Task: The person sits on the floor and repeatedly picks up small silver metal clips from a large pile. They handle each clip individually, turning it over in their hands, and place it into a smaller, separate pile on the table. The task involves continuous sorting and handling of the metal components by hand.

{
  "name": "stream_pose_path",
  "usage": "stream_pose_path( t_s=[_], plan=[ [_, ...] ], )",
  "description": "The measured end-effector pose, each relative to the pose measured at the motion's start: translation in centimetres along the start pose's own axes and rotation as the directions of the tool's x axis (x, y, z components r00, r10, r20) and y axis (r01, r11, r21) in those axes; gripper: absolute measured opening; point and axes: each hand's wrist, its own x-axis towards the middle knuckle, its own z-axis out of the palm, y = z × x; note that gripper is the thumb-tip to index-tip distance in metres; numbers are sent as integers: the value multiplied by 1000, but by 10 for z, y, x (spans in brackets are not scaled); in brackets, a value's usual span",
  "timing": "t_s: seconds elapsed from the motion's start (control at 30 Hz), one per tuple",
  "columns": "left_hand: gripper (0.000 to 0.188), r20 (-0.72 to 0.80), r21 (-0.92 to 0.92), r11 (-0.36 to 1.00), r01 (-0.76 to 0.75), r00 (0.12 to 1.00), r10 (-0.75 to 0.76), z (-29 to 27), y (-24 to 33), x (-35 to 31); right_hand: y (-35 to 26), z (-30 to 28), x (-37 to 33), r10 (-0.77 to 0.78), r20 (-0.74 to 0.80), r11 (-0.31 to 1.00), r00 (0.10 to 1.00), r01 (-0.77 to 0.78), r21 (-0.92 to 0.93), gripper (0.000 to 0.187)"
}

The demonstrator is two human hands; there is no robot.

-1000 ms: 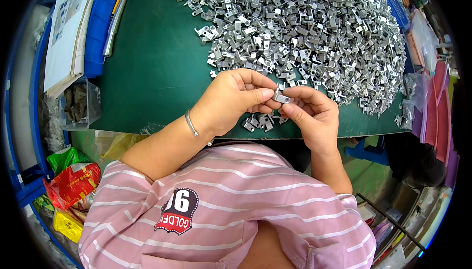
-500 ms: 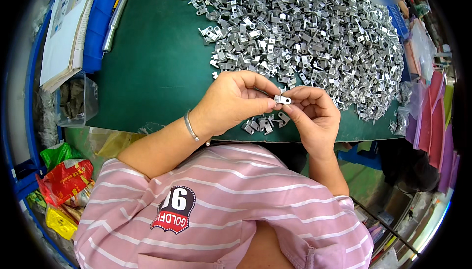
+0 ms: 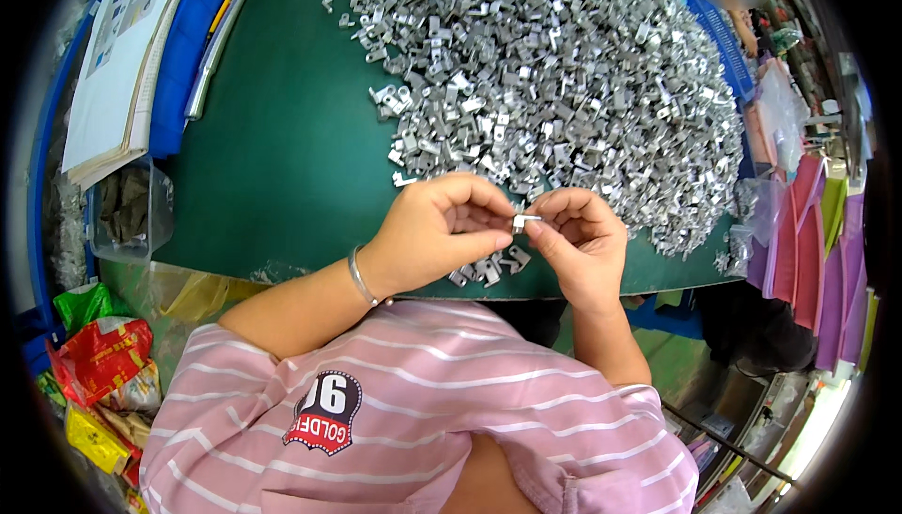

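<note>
Between the fingertips of both hands is a small silver metal bracket [image 3: 520,223], bent, with a thin tab pointing right. My left hand [image 3: 427,227], with a bangle on its wrist, closes thumb and index finger at the bracket's left side. From the right, my right hand [image 3: 584,249] pinches the tab between thumb and fingers. A few similar brackets [image 3: 488,271] lie just under the hands by the table's near edge. Beyond the hands spreads a large heap of loose silver brackets [image 3: 564,72].
The green tabletop [image 3: 272,138] extends left of the heap. A blue bin [image 3: 188,68] with papers and a clear plastic box [image 3: 160,209] stand along the left. A blue basket [image 3: 722,39] borders the heap at right. Part of another person's arm [image 3: 744,33] shows at the far right.
The bracket has been turned in my fingers: its flat holed face showed before, now its thin tab shows edge-on. The whole view has shifted slightly, and both hands still meet at the bracket.
</note>
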Motion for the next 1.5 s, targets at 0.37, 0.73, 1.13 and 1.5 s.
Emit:
stream_pose_path(
  t_s=[0.37, 0.73, 1.13, 1.5],
  plan=[
    [14, -127, -70, 997, 33, 991, -41, -2, 8, -3, -38, 9, 42, -48, 367, 761, 929, 272, -589, 11],
    [12, -257, -145, 988, -51, 966, 12, -7, 9, 3, -129, -69, 191, -250, -387, 965, 888, 263, -19, 43],
    [14, -382, 16, 991, -135, 915, 131, -10, 11, 0, -63, -42, 39, -387, 211, 439, 898, 381, -814, 13],
    [21, 328, 900, 172, -400, 882, 339, 21, 1, 18, 15, -27, -16, -276, 64, 425, 959, 181, -887, 17]
  ],
)
